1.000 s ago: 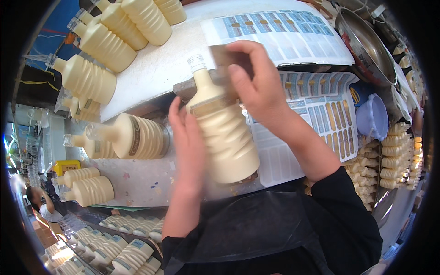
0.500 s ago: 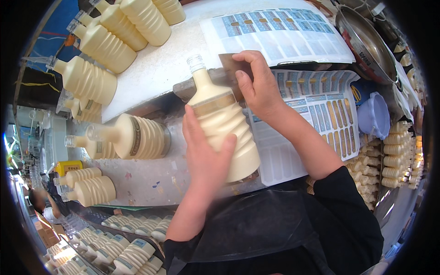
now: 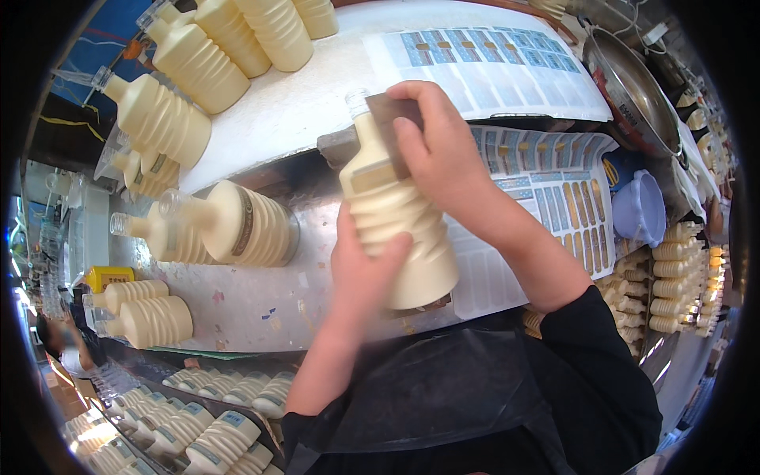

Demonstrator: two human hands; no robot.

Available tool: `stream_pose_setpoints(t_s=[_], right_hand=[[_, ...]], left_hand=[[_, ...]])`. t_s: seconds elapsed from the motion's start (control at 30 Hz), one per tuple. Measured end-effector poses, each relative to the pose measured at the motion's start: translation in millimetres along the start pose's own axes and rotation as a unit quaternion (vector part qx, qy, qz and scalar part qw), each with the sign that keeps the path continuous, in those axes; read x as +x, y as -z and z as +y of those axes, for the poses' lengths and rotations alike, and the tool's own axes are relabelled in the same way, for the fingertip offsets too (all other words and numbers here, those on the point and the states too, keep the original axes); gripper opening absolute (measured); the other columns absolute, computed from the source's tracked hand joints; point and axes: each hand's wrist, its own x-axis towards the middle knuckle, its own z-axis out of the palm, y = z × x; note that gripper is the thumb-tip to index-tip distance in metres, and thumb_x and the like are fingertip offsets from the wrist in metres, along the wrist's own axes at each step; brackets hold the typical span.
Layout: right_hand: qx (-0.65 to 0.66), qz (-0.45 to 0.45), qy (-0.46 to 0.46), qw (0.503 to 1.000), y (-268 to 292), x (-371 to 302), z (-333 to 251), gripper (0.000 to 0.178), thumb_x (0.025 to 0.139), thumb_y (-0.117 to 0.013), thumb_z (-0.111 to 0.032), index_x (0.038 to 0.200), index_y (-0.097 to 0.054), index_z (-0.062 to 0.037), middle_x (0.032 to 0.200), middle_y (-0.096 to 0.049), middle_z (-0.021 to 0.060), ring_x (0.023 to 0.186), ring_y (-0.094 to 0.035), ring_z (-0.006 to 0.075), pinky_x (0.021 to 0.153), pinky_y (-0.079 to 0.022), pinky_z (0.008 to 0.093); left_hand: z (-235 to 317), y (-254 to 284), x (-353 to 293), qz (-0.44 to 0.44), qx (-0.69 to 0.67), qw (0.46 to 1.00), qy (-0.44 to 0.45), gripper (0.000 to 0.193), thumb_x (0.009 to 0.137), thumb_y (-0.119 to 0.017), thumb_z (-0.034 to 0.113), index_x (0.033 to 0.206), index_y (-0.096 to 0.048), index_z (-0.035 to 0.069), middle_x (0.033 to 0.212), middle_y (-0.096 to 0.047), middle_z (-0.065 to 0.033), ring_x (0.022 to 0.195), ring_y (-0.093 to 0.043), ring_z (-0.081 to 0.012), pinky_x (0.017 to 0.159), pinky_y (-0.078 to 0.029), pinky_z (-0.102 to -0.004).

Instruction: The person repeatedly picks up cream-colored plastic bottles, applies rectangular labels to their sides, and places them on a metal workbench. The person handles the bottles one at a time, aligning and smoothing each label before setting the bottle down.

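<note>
A cream-coloured ribbed bottle [image 3: 404,218] with a clear threaded neck lies tilted before me, its neck pointing away. My left hand [image 3: 360,265] is wrapped round its lower left side, thumb across the ribs. A gold-toned label band [image 3: 372,178] crosses the bottle's shoulder. Pinched in my right hand [image 3: 439,150] is a thin, flat brown rectangular piece [image 3: 389,127], which overlaps the right side of the neck and shoulder; I cannot tell whether it presses on them. Beside the neck a grey block [image 3: 337,147] shows, partly covered by the bottle.
Label sheets [image 3: 546,202] lie right of the bottle, with another sheet [image 3: 483,87] on the white board. More cream bottles [image 3: 245,222] lie at left and far left. A lilac bucket [image 3: 640,207] and a metal pan [image 3: 633,83] are at right. Racked bottles [image 3: 226,443] fill the lower left.
My right hand has brought the brown piece left, over the bottle's neck and shoulder. The bottle sits slightly further right in view, still in my left hand.
</note>
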Motion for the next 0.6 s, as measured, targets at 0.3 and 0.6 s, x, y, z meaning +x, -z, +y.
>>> stream_pose_setpoints(t_s=[0.3,0.6], right_hand=[[-0.095,-0.120,-0.064,0.986,-36,7,-57,0.026,0.096,-0.053,-0.010,0.121,-0.050,-0.0025,0.120,-0.053,0.0239,0.103,-0.059,0.0451,0.091,-0.049,0.0501],[-0.230,-0.131,0.028,0.964,-37,7,-56,0.025,0.096,-0.051,-0.008,0.120,-0.049,-0.0030,0.116,-0.053,0.0243,0.099,-0.060,0.0456,0.088,-0.051,0.0495]], left_hand=[[21,-10,-4,0.052,0.188,0.981,-0.011,0.070,0.086,-0.077,0.035,0.142,-0.048,0.006,0.128,-0.066,-0.0207,0.119,-0.064,-0.0395,0.098,-0.050,-0.0451],[22,-12,-4,0.054,0.182,0.981,-0.022,0.069,0.087,-0.074,0.041,0.143,-0.048,0.007,0.127,-0.066,-0.0194,0.119,-0.063,-0.0398,0.098,-0.049,-0.0457]])
